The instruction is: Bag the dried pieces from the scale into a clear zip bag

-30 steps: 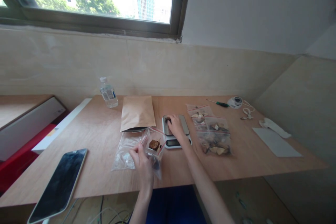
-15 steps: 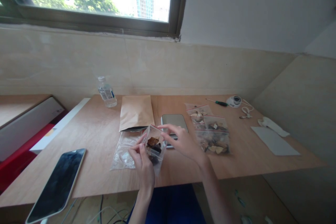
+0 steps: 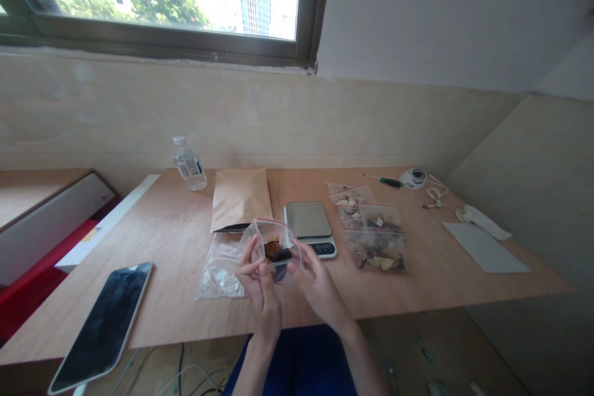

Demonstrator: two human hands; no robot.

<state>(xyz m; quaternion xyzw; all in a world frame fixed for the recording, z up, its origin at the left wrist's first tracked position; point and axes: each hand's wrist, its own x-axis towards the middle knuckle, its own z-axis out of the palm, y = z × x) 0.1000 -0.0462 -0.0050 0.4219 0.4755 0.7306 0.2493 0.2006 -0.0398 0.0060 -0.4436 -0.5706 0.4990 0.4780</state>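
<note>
Right grip has left the scale and now pinches one side of the clear bag holding brown pieces; left grip pinches the other.

A small clear plastic bag, its film creased, was held from both sides above the tabletop near the front edge, its red-striped rim uppermost. Inside, a rust-brown dried piece sat against a nearly black one (its exact shape blurred by the film).
</note>
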